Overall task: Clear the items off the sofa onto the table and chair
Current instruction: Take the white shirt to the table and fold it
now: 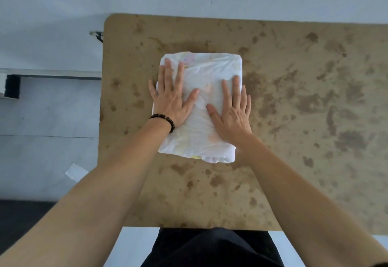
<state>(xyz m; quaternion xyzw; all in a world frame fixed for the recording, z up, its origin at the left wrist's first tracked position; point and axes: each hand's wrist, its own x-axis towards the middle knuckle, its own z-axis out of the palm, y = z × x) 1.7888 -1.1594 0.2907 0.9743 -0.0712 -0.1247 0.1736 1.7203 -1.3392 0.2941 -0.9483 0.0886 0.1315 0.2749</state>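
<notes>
A folded white cloth [206, 71] with faint pastel marks lies flat on the stained brown table [294, 109], near its left half. My left hand [173, 96], with a dark bead bracelet at the wrist, presses flat on the cloth's left side, fingers straight and spread. On the cloth's right side my right hand [232, 111] lies flat too, fingers straight. The sofa and the chair are out of view.
The table's left edge and rounded far-left corner border a pale floor [48, 115]. A small white scrap of paper [76, 171] lies on the floor to the left. A dark mat covers the floor at the lower left. My dark trousers show below the table's near edge.
</notes>
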